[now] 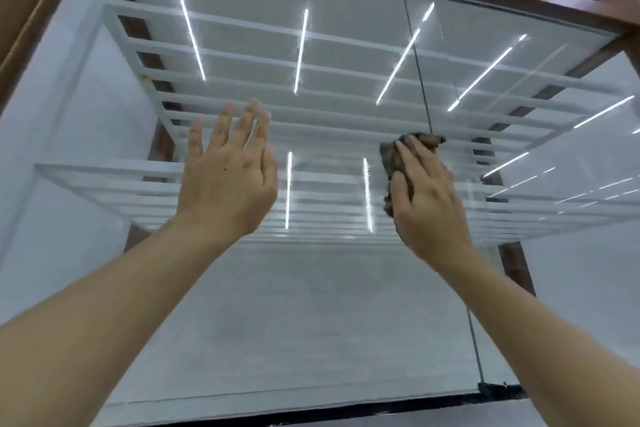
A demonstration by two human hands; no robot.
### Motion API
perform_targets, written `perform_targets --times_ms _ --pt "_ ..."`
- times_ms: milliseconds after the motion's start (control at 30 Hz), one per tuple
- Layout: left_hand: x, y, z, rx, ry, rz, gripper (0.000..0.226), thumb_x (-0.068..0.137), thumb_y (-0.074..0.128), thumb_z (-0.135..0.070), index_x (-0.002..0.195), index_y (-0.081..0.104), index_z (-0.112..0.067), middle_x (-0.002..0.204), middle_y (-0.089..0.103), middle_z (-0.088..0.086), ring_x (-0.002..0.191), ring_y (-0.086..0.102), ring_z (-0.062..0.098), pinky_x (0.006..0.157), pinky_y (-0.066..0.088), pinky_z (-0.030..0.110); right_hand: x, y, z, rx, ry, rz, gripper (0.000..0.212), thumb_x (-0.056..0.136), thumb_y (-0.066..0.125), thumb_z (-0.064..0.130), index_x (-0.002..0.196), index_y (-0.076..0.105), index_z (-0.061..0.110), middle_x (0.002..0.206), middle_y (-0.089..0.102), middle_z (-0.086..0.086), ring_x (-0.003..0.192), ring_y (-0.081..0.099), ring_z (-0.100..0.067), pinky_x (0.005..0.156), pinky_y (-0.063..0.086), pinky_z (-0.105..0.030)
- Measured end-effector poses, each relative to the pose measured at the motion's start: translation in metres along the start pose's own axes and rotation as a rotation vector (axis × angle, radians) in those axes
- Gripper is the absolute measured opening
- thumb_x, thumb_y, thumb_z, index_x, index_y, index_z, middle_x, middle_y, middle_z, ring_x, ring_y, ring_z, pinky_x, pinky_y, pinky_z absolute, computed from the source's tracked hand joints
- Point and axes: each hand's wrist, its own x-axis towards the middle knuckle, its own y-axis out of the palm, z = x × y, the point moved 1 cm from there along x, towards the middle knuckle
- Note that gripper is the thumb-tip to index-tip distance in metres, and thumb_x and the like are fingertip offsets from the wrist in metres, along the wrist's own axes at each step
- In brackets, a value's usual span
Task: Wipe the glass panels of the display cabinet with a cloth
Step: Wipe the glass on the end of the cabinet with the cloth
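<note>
The soft, light cloth (390, 163), bunched at three o'clock from the flat, wide-spread left hand (225, 172), is pressed against the stiff, slick, breakable glass panel (311, 305) under the nearly straight fingers of the right hand (427, 199), so it probably wants broad palm pressure rather than a pinch.

Right hand (427, 199) presses a brown cloth (398, 163) flat on the cabinet's glass panel (311, 305), left hand (228, 177) spread open beside it (ceiling light strips reflecting everywhere), white shelves (242, 55) behind.
</note>
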Motion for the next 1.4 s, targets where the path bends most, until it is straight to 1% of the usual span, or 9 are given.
perform_targets --times_ms 100,267,467,567,667,900,1100,1300,1400 --pt "0.000 0.002 -0.032 -0.070 -0.017 -0.028 0.068 0.096 0.007 -0.035 0.161 0.006 -0.015 0.170 -0.002 0.000 0.157 -0.005 0.021 0.127 -0.006 0.044 0.056 0.009 0.012 0.004 0.111 -0.042 0.052 0.104 0.034 0.028 0.155 0.035 0.017 0.164 0.027 -0.002 0.151 0.020 -0.021 0.125 0.014 -0.045" --pt "0.000 0.017 -0.079 -0.176 0.052 -0.034 0.068 0.097 0.007 -0.037 0.161 0.009 -0.016 0.170 0.002 -0.002 0.157 -0.005 0.017 0.125 -0.007 0.038 -0.002 0.014 0.025 0.008 -0.183 0.038 0.050 0.104 0.038 0.024 0.152 0.041 0.014 0.161 0.034 -0.004 0.150 0.024 -0.017 0.122 0.016 -0.032" --pt "-0.005 0.025 -0.077 -0.087 0.065 -0.019 0.066 0.098 0.001 -0.038 0.161 0.002 -0.018 0.169 -0.010 -0.005 0.155 -0.014 0.017 0.126 -0.011 0.041 0.055 -0.012 -0.035 -0.003 0.184 -0.055 0.050 0.107 0.034 0.027 0.156 0.033 0.016 0.164 0.026 0.000 0.152 0.017 -0.018 0.126 0.014 -0.043" --pt "-0.004 0.024 -0.076 -0.070 0.064 -0.024 0.067 0.098 0.001 -0.039 0.162 0.004 -0.019 0.169 -0.008 -0.004 0.156 -0.013 0.017 0.126 -0.009 0.042 0.055 -0.001 -0.005 0.034 0.065 -0.037 0.050 0.105 0.033 0.028 0.155 0.036 0.018 0.163 0.029 0.000 0.149 0.022 -0.018 0.123 0.020 -0.046" --pt "-0.005 0.024 -0.076 -0.070 0.071 -0.031 0.066 0.098 0.003 -0.039 0.162 0.006 -0.018 0.169 -0.005 -0.003 0.156 -0.011 0.018 0.126 -0.007 0.042 -0.003 -0.009 -0.012 0.027 -0.125 0.034 0.050 0.103 0.036 0.025 0.152 0.041 0.015 0.160 0.035 -0.001 0.145 0.025 -0.014 0.119 0.025 -0.036" --pt "-0.006 0.026 -0.077 -0.051 0.071 -0.041 0.061 0.103 0.004 -0.036 0.161 0.003 -0.017 0.169 -0.007 -0.001 0.156 -0.011 0.021 0.126 -0.008 0.044 0.060 -0.016 -0.047 -0.010 0.152 -0.047 0.050 0.107 0.031 0.025 0.156 0.031 0.017 0.164 0.026 0.000 0.152 0.017 -0.017 0.126 0.013 -0.041" --pt "-0.007 0.027 -0.077 -0.060 0.069 -0.058 0.065 0.100 0.002 -0.039 0.161 0.003 -0.018 0.169 -0.006 -0.002 0.156 -0.011 0.020 0.126 -0.009 0.043 -0.032 -0.018 -0.036 0.025 -0.073 0.053 0.052 0.105 0.031 0.026 0.155 0.033 0.015 0.163 0.029 -0.002 0.149 0.017 -0.010 0.124 0.023 -0.045" --pt "-0.008 0.026 -0.077 -0.064 0.067 -0.054 0.058 0.106 0.010 -0.034 0.161 0.004 -0.018 0.169 -0.006 -0.001 0.156 -0.011 0.020 0.126 -0.008 0.044 0.054 -0.018 -0.052 -0.032 0.152 -0.028 0.052 0.106 0.027 0.030 0.157 0.029 0.015 0.164 0.025 -0.003 0.152 0.017 -0.019 0.126 0.013 -0.041" --pt "-0.008 0.025 -0.077 -0.059 0.063 -0.048 0.058 0.107 0.014 -0.035 0.161 0.003 -0.018 0.169 -0.007 -0.002 0.156 -0.012 0.019 0.126 -0.009 0.043 0.050 -0.006 -0.039 -0.036 0.097 -0.030 0.054 0.105 0.025 0.033 0.156 0.032 0.014 0.164 0.027 -0.002 0.152 0.017 -0.017 0.125 0.010 -0.036"
